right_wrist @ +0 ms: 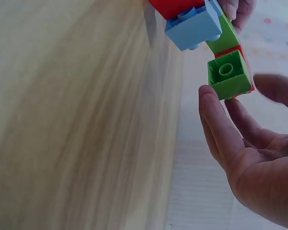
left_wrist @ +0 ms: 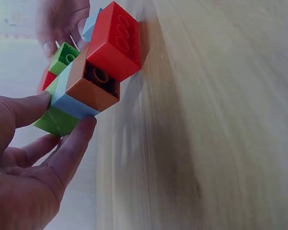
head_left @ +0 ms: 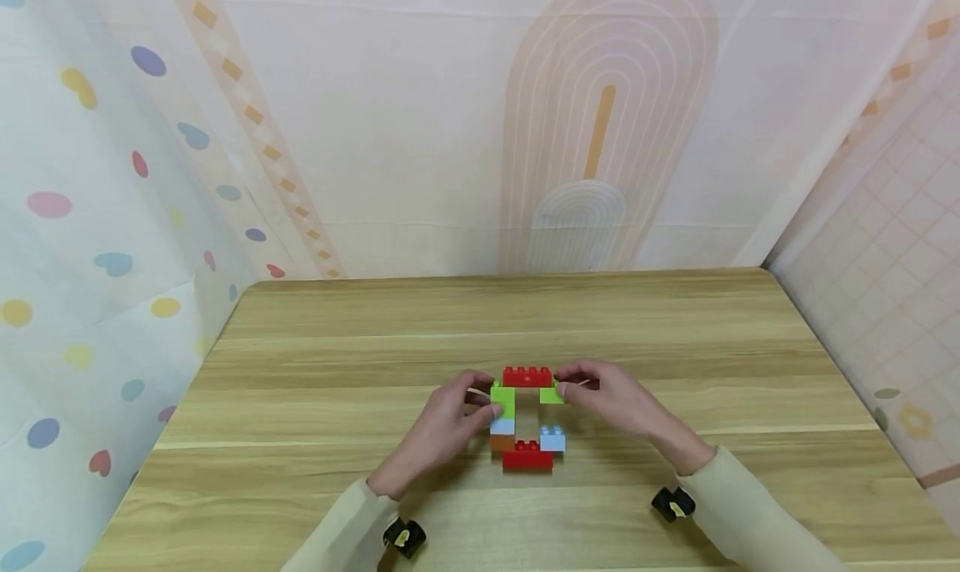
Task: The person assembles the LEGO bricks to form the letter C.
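Observation:
Both hands hold an open frame of toy building bricks. A red brick (head_left: 527,459) forms its bottom and another red brick (head_left: 527,378) its top. Up the left side run a brown brick (left_wrist: 93,86), a light blue brick (left_wrist: 74,99) and green (left_wrist: 57,120). My left hand (head_left: 442,422) grips this side with thumb and fingers. On the right, a second light blue brick (right_wrist: 194,28) sits low, with a gap above it. Below the top's right end hangs a green brick (right_wrist: 229,74). My right hand (head_left: 615,397) has its fingertips and thumb around that brick.
The frame is over the wood-grain table (head_left: 337,347), near its front middle; whether its base rests there is unclear. Patterned curtains (head_left: 405,122) stand behind and at both sides. A black device (head_left: 405,539) sits at the left wrist, another (head_left: 673,504) at the right.

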A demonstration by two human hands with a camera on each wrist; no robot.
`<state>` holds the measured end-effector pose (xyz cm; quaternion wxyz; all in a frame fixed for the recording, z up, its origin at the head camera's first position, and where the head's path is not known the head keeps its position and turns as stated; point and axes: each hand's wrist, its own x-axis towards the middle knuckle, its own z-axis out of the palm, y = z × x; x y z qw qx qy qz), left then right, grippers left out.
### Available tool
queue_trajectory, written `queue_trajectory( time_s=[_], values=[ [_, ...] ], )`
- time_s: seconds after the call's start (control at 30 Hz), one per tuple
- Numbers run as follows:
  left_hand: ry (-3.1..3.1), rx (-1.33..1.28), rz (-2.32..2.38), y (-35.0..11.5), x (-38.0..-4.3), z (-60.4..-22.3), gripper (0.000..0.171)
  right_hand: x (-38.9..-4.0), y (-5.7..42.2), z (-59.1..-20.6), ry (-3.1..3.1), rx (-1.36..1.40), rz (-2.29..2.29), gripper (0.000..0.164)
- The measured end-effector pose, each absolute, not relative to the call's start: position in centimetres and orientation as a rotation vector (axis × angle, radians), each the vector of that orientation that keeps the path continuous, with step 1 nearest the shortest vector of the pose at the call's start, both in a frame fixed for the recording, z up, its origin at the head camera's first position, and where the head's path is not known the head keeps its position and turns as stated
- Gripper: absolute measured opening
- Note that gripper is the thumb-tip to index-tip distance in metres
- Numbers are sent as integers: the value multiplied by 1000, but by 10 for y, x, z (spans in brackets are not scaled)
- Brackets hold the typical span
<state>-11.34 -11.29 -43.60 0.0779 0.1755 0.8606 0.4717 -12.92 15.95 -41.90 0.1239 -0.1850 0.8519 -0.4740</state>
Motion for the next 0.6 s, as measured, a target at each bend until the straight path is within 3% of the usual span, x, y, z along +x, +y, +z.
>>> queue_trajectory(
  time_s=[0.23,0.6],
  values=[
    [2582,458,1386,-114,-120,-438,38,-139,156,-423,2384,-470,-1395,40],
    [2587,375,1323,-118,-127,-443,36,-146,148,-431,2386,-488,-1332,32]
  ],
)
